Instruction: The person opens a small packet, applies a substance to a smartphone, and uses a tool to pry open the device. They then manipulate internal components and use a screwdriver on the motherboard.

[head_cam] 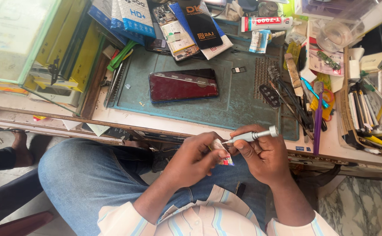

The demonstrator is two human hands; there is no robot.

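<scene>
Two hands meet above the person's lap, just in front of the bench edge. The right hand (263,153) is closed around a slim grey screwdriver (252,136), held nearly level with its tip pointing left. The left hand (193,159) pinches a small part (223,155), white with a bit of colour, steadying it against the tip; what the part is cannot be told. Holding both close to the body appears to keep the fine work steady.

On the bench beyond, a phone (183,85) with a dark red face lies flat in the middle of a green mat (234,105), well apart from the hands. Bare mat lies around the phone, the only open room on the bench. To the right, a crowded row of tools (304,105) runs toward the front edge, a purple one nearly overhanging it. Boxes (125,17) and a glue tube (267,22) crowd the back. A glass case (20,39) hems in the left side.
</scene>
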